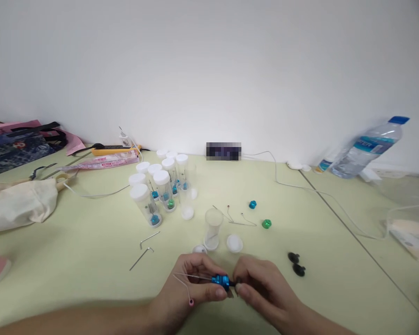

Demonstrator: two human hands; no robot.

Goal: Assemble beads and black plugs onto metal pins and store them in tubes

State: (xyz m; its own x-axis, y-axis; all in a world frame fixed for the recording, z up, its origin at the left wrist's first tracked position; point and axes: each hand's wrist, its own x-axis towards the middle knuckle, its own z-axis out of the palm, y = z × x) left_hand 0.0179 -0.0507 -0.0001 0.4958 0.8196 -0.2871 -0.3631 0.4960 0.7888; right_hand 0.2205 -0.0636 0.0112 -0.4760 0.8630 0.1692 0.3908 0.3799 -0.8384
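Low over green table, both hands, left and right, pinch blue fitting.

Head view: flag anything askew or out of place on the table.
The water bottle at the far right leans steeply instead of standing. One clear vial stands uncapped, its white cap lying beside it.

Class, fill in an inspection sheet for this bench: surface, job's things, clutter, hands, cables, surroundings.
Surface: pale green table.
Job's things: blue fitting on a thin wire; open vial; white cap.
Clutter: capped vials, hex keys, green nut, water bottle, cloth bag.
Hands: left hand and right hand both pinch the blue fitting.
Cables: white cable across the table.
Surroundings: white wall.
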